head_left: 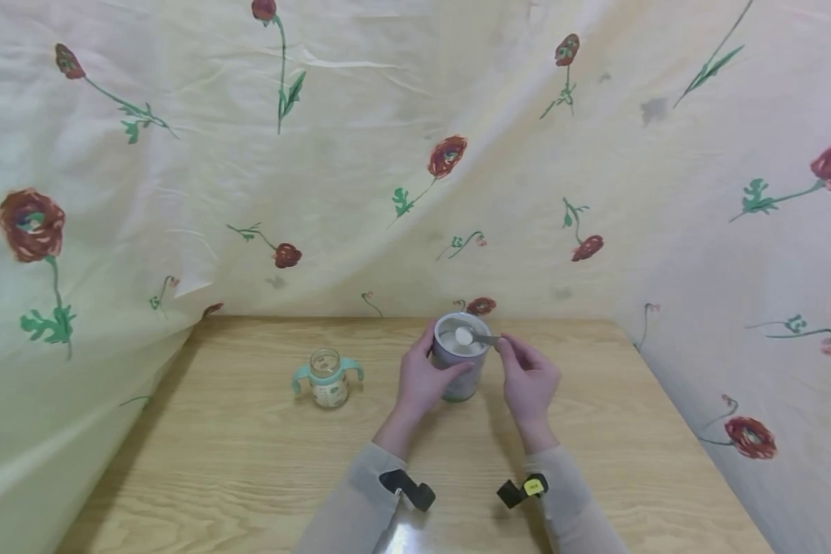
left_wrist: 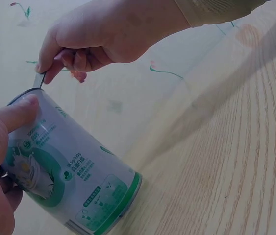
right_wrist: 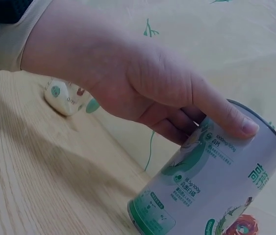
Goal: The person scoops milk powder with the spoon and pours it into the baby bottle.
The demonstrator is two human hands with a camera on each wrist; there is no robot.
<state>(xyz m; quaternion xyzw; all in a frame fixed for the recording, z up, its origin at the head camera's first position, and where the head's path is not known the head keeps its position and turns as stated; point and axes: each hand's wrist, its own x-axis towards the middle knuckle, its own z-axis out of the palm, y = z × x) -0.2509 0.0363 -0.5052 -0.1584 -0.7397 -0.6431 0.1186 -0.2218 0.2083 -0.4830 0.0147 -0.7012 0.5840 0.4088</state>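
Observation:
A white-and-green milk powder can [head_left: 461, 382] is held at its upper side by my left hand [head_left: 422, 375], thumb across the near face just below the rim. My right hand [head_left: 529, 382] pinches the handle of a scoop [head_left: 486, 339] between thumb and fingers. The scoop's white, rounded bowl [head_left: 464, 335] lies within the can's open mouth, over pale powder. In the left wrist view, only a short piece of the grey handle [left_wrist: 38, 80] shows above the rim, and the bowl is hidden inside. Seen from the right wrist, the can [right_wrist: 216, 176] leans in the frame.
Left of the can, a lidless baby bottle [head_left: 329, 391] with two mint-green handles stands upright on the wooden table [head_left: 242, 454]. Behind and around the table hangs a pale cloth [head_left: 360, 154] printed with red flowers. Black camera straps [head_left: 407, 490] circle both sleeves.

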